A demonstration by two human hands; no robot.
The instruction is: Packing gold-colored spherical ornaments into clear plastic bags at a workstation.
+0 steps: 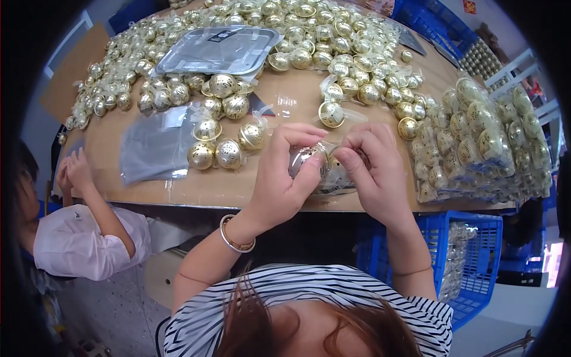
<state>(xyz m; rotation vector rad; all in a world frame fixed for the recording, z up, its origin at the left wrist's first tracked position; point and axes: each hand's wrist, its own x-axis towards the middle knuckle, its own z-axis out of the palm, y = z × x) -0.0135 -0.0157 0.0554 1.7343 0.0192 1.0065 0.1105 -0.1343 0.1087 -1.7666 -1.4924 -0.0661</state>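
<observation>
Near the front edge of the table, both my hands are closed on a clear plastic bag (342, 179) with shiny gold patterned balls (306, 156) in it. My left hand (287, 174) wraps the bag's left side, thumb and fingers against a ball. On the other side my right hand (379, 171) pinches the plastic between thumb and fingers. How many balls are inside is hidden by my fingers. Just left of my hands lies a small group of loose gold balls (229, 154). Beyond my hands is a single gold ball (331, 114) with a pale sheer ribbon.
Loose gold balls (351, 44) heap across the far table. A clear plastic tray (217, 50) rests among them. Flat clear bags (151, 149) lie left; filled packs (470, 140) are stacked right. A blue crate (485, 262) stands below. Another person (89, 238) sits at left.
</observation>
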